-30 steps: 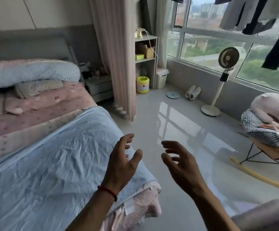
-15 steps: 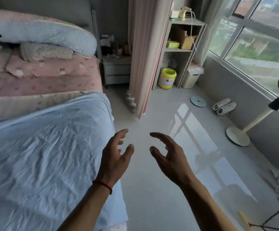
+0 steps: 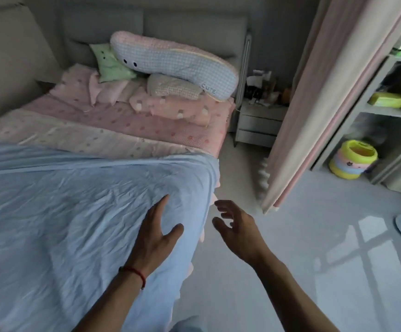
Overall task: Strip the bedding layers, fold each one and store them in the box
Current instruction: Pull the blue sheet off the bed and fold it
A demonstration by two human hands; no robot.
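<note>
I see the left hand point(image 3: 157, 232), fingers straight and spread, holding nothing, over the crumpled pale blue top sheet point(image 3: 75, 212) near the bed's right edge; the right hand point(image 3: 235, 225) hangs loosely curled and empty just past that edge, above bare grey floor point(image 3: 290, 271); the pink dotted sheet point(image 3: 134, 123) lies beyond, the pink curtain point(image 3: 314, 104) stands near.

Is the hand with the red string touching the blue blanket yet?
Cannot tell. In the head view the left hand is spread open over the blue blanket near the bed's edge, but from above no contact or gap shows plainly.
</note>
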